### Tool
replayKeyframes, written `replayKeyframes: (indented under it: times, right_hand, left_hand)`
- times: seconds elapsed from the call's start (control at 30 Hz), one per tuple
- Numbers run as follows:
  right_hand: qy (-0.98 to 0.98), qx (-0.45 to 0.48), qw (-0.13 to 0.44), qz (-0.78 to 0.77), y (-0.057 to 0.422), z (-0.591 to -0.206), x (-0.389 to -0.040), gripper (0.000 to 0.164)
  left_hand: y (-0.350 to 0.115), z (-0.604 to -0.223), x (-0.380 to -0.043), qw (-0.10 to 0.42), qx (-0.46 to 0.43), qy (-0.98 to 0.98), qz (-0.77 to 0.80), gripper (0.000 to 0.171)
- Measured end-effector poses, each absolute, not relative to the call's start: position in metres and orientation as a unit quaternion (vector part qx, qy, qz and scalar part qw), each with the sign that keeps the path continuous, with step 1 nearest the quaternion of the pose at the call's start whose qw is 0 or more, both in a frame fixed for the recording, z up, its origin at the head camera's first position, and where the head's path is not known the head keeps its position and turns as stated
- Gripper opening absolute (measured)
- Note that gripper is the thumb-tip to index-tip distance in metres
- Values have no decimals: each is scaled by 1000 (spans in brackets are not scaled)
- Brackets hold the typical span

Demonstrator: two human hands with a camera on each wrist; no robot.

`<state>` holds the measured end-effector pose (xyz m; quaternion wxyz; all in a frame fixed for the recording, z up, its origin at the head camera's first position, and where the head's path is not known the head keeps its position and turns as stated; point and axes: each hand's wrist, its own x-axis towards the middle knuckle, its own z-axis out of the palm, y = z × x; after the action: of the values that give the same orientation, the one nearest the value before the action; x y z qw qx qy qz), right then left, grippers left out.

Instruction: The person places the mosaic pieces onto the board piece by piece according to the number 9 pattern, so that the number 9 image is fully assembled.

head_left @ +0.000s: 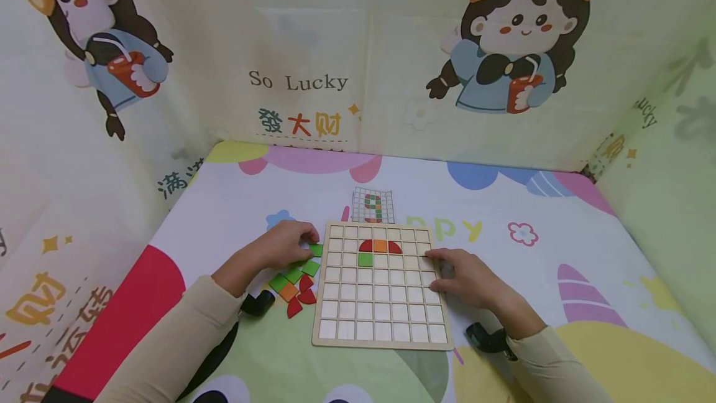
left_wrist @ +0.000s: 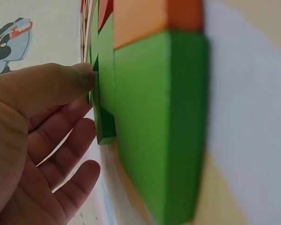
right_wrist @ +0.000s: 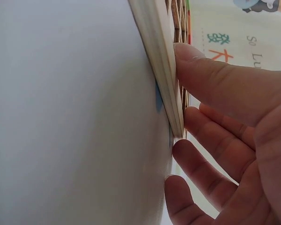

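Observation:
A wooden grid board (head_left: 381,346) lies on the table with red quarter-round tiles, an orange square and a green square (head_left: 365,259) in its upper cells. Left of it my left hand (head_left: 288,244) pinches a green square tile (head_left: 316,250) between thumb and fingertips. In the left wrist view the thumb (left_wrist: 75,75) is against a green tile, with larger green tiles (left_wrist: 140,108) close by. My right hand (head_left: 467,275) rests its thumb and index finger on the board's right rim. The right wrist view shows that thumb (right_wrist: 192,58) on the rim, other fingers loosely bent beside it.
Beside the board's left edge lie loose green tiles (head_left: 293,275), an orange square (head_left: 288,291) and red quarter-rounds (head_left: 294,307). A small printed pattern card (head_left: 373,204) lies behind the board. Patterned cloth (head_left: 391,111) stands as walls around the table.

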<state>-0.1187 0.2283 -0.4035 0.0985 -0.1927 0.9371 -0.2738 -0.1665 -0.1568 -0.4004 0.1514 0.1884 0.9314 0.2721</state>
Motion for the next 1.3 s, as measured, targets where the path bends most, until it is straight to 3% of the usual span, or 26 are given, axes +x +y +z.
replayKeyframes:
  times: [1.3]
  right_hand:
    - [937, -191, 102, -275, 229, -406, -118, 57]
  left_hand:
    - [-136, -386, -163, 142, 186, 924, 301, 30]
